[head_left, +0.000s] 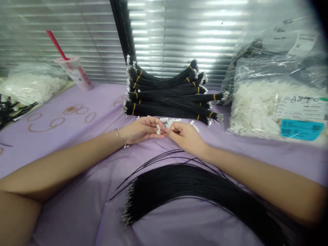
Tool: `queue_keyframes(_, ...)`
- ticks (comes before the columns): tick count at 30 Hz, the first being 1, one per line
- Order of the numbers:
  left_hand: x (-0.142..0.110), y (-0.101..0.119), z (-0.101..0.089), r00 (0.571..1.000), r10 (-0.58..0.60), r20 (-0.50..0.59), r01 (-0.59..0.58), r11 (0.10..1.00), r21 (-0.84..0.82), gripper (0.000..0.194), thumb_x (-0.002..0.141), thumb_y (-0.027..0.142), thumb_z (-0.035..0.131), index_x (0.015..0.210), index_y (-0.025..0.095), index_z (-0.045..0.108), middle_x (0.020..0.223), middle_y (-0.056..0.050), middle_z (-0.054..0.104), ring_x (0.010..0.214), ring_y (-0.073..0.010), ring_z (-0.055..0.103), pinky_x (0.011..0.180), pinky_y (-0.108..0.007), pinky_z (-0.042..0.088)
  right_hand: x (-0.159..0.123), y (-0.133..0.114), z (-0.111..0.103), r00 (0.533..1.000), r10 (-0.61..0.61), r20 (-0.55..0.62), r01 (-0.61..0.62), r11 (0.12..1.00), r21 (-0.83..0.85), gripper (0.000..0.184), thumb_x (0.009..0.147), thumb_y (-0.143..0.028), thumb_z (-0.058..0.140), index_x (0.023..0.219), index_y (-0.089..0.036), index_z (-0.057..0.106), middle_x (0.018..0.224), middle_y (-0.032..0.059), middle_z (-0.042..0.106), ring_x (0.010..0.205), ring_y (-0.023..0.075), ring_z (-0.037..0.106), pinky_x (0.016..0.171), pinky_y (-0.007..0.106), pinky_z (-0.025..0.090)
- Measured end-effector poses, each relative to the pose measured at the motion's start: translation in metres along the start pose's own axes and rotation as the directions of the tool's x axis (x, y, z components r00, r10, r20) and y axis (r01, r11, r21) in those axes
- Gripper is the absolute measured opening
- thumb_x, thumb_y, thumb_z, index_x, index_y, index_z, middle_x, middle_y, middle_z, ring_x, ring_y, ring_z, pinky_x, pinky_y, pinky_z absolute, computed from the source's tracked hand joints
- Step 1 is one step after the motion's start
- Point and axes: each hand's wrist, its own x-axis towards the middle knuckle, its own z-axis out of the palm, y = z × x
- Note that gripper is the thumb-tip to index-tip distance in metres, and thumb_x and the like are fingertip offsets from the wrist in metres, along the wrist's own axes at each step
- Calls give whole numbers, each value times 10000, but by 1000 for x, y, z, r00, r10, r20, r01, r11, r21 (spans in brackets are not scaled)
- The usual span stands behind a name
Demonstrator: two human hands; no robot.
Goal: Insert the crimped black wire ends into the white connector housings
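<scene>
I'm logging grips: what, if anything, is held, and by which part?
Left hand: a small white piece, exact part unclear. Right hand: a thin dark wire, pinched near the white piece.

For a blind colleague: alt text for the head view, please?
The left hand holds a small white piece; the right hand pinches what looks like a thin dark wire. Tied black bundles lie beyond, loose wires nearer, on a purple covering.
</scene>
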Motion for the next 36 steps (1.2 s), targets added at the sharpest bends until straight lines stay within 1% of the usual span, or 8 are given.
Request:
queue_keyframes(3,0,-1,0,1000,9,-2,-9,1000,-9,125,781,7,531,867,80,585,866,-83,682,879,-130,660,855,-271,536,0,0,0,1000,3,-14,-3,1000,-8,205,784,-234,514,599,-160,466,550,-45,449,516,71,370,496,219,278)
queue_keyframes(7,0,-1,-1,1000,7,18,-7,1000,0,113,784,17,538,863,80,588,882,-84,680,895,-131,656,869,-279,532,0,0,1,1000,5,-20,-6,1000,-17,195,778,-230,509,600,-163,466,540,-48,440,506,72,361,494,223,272)
queue_keyframes(16,-1,1,1,1000,8,2,-8,1000,19,83,782,4,527,810,76,558,889,-94,674,916,-145,651,857,-281,537,1,0,1,1000,2,-24,-3,1000,-22,196,779,-235,514,602,-164,470,533,-50,430,498,72,346,493,223,268)
queue_keyframes(21,-1,0,4,999,-10,-39,11,1000,15,104,768,-13,527,812,77,557,856,-82,676,859,-125,659,831,-271,544,1,0,1,1000,-4,-14,4,1000,-17,197,796,-259,523,630,-153,513,557,-39,475,510,74,373,498,218,288)
queue_keyframes(27,-1,-1,9,994,0,-112,8,997,71,108,735,-2,583,811,74,586,771,-43,659,781,-95,646,859,-289,527,0,1,4,999,-26,23,26,1000,-13,184,816,-272,512,715,-146,602,653,-5,587,574,91,470,562,222,357)
queue_keyframes(30,-1,-3,11,990,10,-141,4,995,101,117,714,9,614,809,76,596,757,-37,658,774,-93,643,857,-279,522,1,2,5,999,-22,33,23,999,-30,181,813,-260,509,714,-145,607,650,-3,592,575,96,481,567,227,360)
queue_keyframes(36,-1,-4,11,988,21,-150,-1,991,130,105,710,33,630,798,82,601,746,-24,659,741,-67,631,834,-238,521,2,1,5,998,-25,49,29,997,-76,202,827,-266,504,709,-145,615,619,-10,570,550,92,450,543,225,326)
